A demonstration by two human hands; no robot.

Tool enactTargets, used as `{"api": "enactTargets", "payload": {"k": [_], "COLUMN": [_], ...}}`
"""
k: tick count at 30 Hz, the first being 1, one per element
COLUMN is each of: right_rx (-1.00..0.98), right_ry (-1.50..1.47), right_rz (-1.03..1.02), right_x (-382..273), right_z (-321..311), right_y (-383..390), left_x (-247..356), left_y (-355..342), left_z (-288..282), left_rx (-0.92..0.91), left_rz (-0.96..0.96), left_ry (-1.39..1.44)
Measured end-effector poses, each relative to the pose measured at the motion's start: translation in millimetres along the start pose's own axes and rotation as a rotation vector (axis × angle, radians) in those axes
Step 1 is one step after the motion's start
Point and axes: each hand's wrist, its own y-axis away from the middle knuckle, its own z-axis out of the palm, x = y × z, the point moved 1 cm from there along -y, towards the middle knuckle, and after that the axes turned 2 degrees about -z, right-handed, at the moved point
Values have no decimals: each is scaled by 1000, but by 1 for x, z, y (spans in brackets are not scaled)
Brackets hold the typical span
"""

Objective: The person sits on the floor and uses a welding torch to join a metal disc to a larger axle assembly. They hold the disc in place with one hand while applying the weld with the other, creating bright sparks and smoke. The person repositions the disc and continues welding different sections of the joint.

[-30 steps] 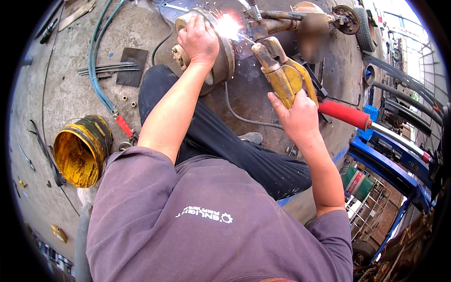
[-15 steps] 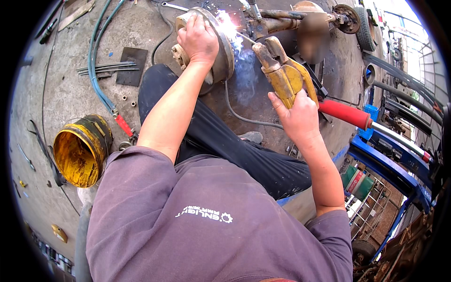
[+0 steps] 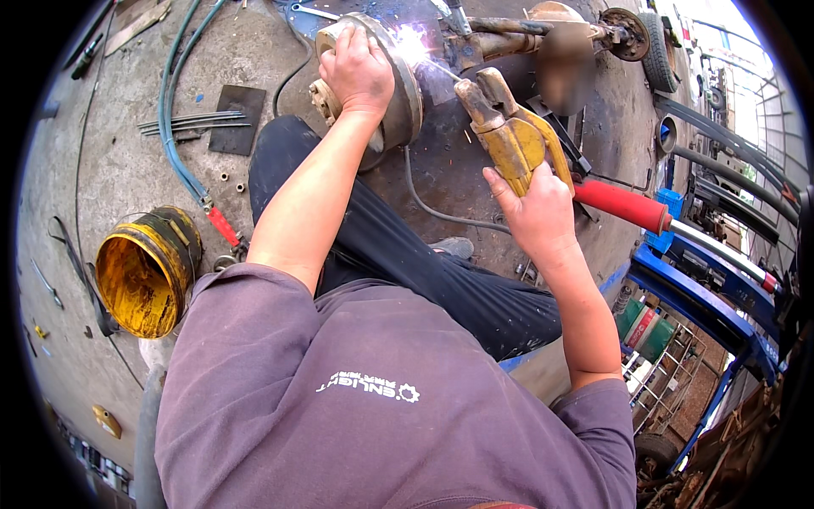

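Observation:
A round, rusty brake drum (image 3: pixel 398 119) stands tilted on the floor near my knee, an axle hub on its left side. My left hand (image 3: pixel 356 72) is gripping the drum from above, fingers bent over its upper part. In my right hand (image 3: pixel 541 208) is a yellow welding electrode holder (image 3: pixel 517 153), its jaws pointing up and left. A thin welding rod (image 3: pixel 444 70) runs from the jaws toward the drum's right face, where a bright arc (image 3: pixel 413 44) glows. The glare hides the spot where the rod tip meets the metal.
A rusty axle (image 3: pixel 509 42) lies at the far right of the drum. Several rods (image 3: pixel 195 124) rest across a dark plate (image 3: pixel 237 119) on the left. Nearer stands a yellow-stained bucket (image 3: pixel 148 271) beside blue hoses (image 3: pixel 174 144). A red-handled bar (image 3: pixel 623 204) and blue frame (image 3: pixel 712 297) are on the right.
The arc glow is rounder and more violet, and the bluish smoke under it has thinned. A few sparks fall below it. Both hands stay nearly in place.

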Motion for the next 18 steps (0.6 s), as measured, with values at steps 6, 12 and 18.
{"api": "enactTargets", "payload": {"k": [6, 12, 18], "right_rx": [18, 4, -2], "right_ry": [-15, -9, 19], "right_rz": [-21, -10, -1], "right_x": [1, 1, 0], "right_z": [2, 3, 1], "right_y": [-1, 0, 0], "left_x": [1, 3, 4], "left_y": [-1, -1, -1], "left_z": [-1, -6, -5], "left_rx": [-7, -4, -10], "left_rz": [-13, -1, -12], "left_ry": [1, -29, -27]}}
